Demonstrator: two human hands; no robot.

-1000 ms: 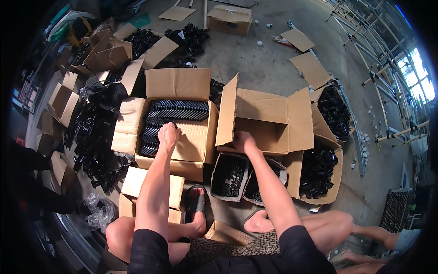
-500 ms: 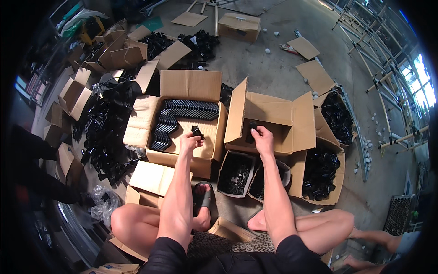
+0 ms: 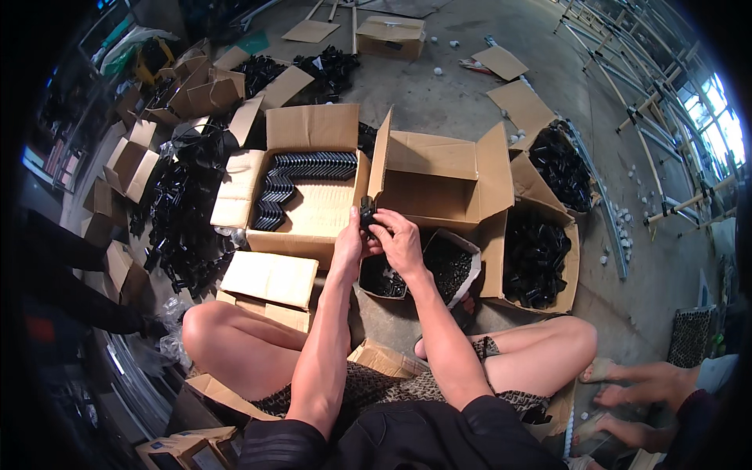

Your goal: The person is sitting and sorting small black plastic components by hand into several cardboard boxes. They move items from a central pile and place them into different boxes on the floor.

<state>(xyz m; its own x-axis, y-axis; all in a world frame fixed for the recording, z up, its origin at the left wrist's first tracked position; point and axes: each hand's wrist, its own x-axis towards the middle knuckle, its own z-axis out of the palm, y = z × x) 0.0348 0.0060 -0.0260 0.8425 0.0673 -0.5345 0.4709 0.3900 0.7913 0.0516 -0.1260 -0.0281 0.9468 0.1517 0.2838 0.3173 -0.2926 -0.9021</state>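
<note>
My left hand (image 3: 356, 241) is closed around a small black fitting (image 3: 366, 208), which stands up above the fingers between the two open boxes. My right hand (image 3: 398, 241) pinches the lower part of the same dark piece, fingertips meeting those of the left. Whether it is one part or two together, I cannot tell. Just left, an open carton (image 3: 294, 244) contains black fittings (image 3: 309, 167) stacked in neat rows along its far and left sides. Below my hands are two small bins, a left bin (image 3: 382, 283) and a right bin (image 3: 452, 270), both with small black pieces.
Another open carton (image 3: 432, 150) stands right of my hands. Farther right, a box (image 3: 540, 258) is full of loose black fittings. A large heap of fittings (image 3: 188, 211) covers the floor at left. A person's legs (image 3: 650, 392) show at lower right, a dark sleeve (image 3: 70, 258) at left.
My hands were apart, each with a black piece over a different carton. Now they have come together between the cartons. The whole view has shifted slightly.
</note>
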